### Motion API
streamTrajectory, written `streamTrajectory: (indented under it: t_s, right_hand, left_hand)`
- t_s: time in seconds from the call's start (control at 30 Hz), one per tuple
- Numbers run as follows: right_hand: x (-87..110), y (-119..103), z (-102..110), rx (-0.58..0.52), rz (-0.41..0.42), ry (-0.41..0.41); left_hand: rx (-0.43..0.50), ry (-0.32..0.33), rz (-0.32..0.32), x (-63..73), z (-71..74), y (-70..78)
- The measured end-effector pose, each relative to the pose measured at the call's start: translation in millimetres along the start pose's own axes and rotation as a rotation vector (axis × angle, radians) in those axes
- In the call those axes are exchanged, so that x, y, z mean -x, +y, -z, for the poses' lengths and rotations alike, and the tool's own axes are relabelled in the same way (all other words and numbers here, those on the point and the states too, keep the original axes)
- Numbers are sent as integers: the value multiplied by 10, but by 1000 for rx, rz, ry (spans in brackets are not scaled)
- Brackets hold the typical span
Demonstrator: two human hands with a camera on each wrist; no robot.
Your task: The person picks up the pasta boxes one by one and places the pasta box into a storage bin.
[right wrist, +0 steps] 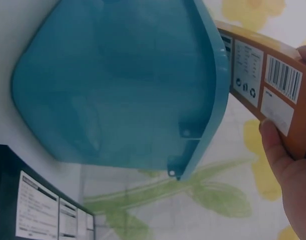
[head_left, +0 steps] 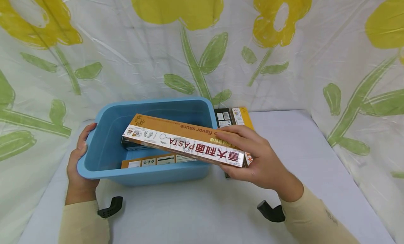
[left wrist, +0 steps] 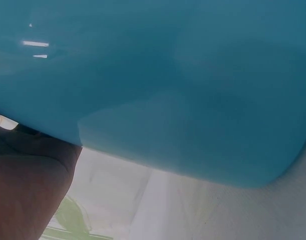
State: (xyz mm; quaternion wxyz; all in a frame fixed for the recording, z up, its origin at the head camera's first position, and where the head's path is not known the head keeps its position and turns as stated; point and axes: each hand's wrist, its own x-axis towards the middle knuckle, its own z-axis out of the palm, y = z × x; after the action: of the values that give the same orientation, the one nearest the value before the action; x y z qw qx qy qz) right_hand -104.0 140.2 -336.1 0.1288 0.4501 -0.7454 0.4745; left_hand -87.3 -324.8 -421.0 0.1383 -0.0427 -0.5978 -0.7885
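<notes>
My right hand [head_left: 260, 158] grips the right end of an orange and white pasta box [head_left: 183, 140], thumb below and fingers on top. The box is held slanted over a blue plastic tub [head_left: 145, 173], its far end above the tub's inside. In the right wrist view, the box's orange side [right wrist: 273, 90] shows a barcode, and the thumb presses it. My left hand [head_left: 79, 166] holds the tub's left rim. Inside the tub lie a dark box [head_left: 134, 145], partly hidden by the held box, and an orange box [head_left: 157, 160] along the near wall.
Right of the tub, a black box [head_left: 223, 118] and a yellow and white box [head_left: 243, 117] lie on the white-covered table [head_left: 189, 212], partly hidden behind my right hand. A flower-printed curtain [head_left: 132, 68] hangs behind and at both sides.
</notes>
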Motion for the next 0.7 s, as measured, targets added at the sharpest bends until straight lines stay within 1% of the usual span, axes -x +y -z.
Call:
streamTrajectory:
  t_s: [0.2,0.33,0.47,0.7]
  right_hand:
    - [-93,15,-33,-39,-7,-63]
    - [-135,30,-52,-53,-13,-94]
    - [-175,49,-73,-53,-15,-111]
    - [-252,90,-125,-24,-2,-146]
  left_hand:
    - [-20,24,16,10,-27,21]
    - [-42,28,24,12,-35,33]
    - [-52,20,23,14,-33,38]
    - [-40,1,10,9,-15,37]
